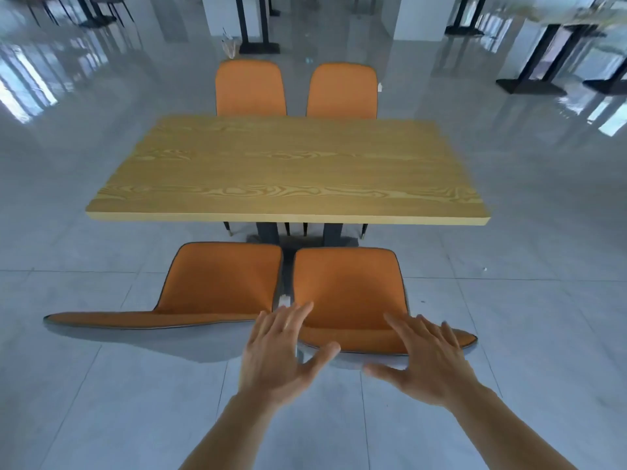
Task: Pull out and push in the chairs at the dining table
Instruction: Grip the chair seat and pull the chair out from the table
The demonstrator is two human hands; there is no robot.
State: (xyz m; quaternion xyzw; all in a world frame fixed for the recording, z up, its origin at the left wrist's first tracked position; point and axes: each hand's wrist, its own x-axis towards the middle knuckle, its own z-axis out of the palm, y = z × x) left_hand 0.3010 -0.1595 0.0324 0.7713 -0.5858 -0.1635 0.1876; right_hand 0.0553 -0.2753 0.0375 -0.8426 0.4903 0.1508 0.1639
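A wooden dining table (288, 171) stands ahead of me. Two orange chairs sit on the near side, pulled out from the table edge: the near left chair (220, 279) and the near right chair (349, 290). Two more orange chairs, the far left chair (250, 88) and the far right chair (342, 91), are tucked in on the far side. My left hand (281, 354) hovers open at the left end of the near right chair's backrest top. My right hand (427, 361) is open over its right end. Neither hand grips the chair.
Glossy grey tiled floor (101, 385) surrounds the table. Black table bases (259, 45) and other tables (543, 79) stand farther back and to the right. Dark chairs (68, 8) are at the far left.
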